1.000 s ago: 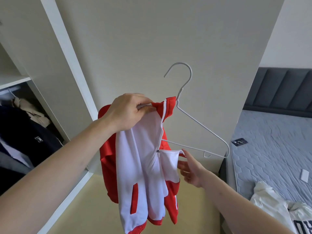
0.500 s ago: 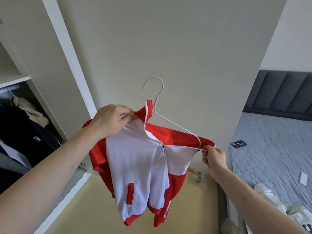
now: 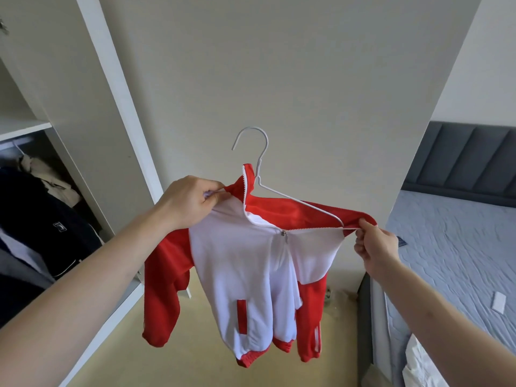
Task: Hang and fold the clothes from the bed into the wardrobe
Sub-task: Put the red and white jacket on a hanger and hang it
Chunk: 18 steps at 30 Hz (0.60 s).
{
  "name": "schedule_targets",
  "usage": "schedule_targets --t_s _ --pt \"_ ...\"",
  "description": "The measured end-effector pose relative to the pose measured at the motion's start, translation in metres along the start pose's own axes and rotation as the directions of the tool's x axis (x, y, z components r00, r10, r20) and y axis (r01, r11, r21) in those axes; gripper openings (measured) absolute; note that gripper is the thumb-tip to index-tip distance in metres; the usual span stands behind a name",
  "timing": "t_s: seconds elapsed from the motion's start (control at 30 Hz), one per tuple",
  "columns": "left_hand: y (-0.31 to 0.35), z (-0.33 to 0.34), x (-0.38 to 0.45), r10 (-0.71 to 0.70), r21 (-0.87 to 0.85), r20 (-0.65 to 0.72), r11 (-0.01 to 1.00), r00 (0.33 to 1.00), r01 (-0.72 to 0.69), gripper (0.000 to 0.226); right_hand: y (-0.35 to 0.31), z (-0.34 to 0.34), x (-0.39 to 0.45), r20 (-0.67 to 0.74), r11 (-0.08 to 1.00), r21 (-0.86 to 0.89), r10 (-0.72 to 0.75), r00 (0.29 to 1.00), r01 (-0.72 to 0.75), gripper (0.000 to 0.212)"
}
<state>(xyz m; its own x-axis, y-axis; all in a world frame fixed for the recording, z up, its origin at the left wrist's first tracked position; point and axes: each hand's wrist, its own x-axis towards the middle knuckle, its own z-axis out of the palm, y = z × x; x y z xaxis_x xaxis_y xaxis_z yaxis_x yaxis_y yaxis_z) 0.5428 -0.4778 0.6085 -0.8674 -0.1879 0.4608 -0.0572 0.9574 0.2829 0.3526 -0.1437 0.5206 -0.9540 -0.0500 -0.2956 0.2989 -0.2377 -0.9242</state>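
Beige wall fills the view. Wardrobe [image 3: 83, 169] stands open at left, dark clothes [image 3: 42, 233] hanging inside. Bed [image 3: 452, 247] at right, grey, with white clothes [image 3: 418, 364] heaped at its near corner.

Jacket [image 3: 251, 275], red and white, is held up between wardrobe and bed, zip partly open. A second ago only its left shoulder sat on the hanger [image 3: 261, 174] and the right wire arm stood bare; now the right shoulder is drawn out over that arm, so both ends look covered.

Left hand [image 3: 192, 201]: fingers clamped on the collar and the hanger's left end. Right hand [image 3: 374, 244]: pinching the zip edge at the right shoulder, pulling it taut; earlier it was loose beneath the front flap.

Reading: threading is nearly finished. The jacket should soon hang square, leaving the hook free to go on the rail. A small white card [image 3: 498, 303] and a dark item [image 3: 402, 241] lie on the mattress.
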Motion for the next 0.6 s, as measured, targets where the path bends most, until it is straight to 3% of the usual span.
schedule_targets --t_s 0.1,0.23,0.37,0.5,0.6 --pt "0.0 0.001 -0.002 0.017 -0.009 0.052 1.0 0.999 -0.017 0.03 -0.007 0.0 -0.002 -0.05 0.999 -0.02 -0.026 0.998 0.025 0.033" --pt "0.001 0.008 -0.006 0.03 0.092 0.091 0.995 0.995 -0.038 0.021 -0.019 0.002 -0.009 -0.028 0.995 -0.001 -0.098 0.995 0.098 0.032" --pt "0.012 0.026 -0.004 0.014 0.119 0.068 0.993 0.998 -0.022 0.035 -0.033 0.014 -0.024 0.131 0.969 -0.059 -0.23 0.964 0.239 0.032" --pt "0.025 0.051 -0.007 -0.07 0.161 0.104 0.986 0.992 0.053 0.043 -0.046 0.042 -0.045 0.327 0.916 -0.138 -0.317 0.89 0.376 0.026" --pt "0.032 0.067 -0.009 -0.216 -0.013 0.118 0.976 0.969 0.219 0.046 -0.048 0.056 -0.058 0.475 0.871 -0.145 -0.354 0.805 0.469 0.024"
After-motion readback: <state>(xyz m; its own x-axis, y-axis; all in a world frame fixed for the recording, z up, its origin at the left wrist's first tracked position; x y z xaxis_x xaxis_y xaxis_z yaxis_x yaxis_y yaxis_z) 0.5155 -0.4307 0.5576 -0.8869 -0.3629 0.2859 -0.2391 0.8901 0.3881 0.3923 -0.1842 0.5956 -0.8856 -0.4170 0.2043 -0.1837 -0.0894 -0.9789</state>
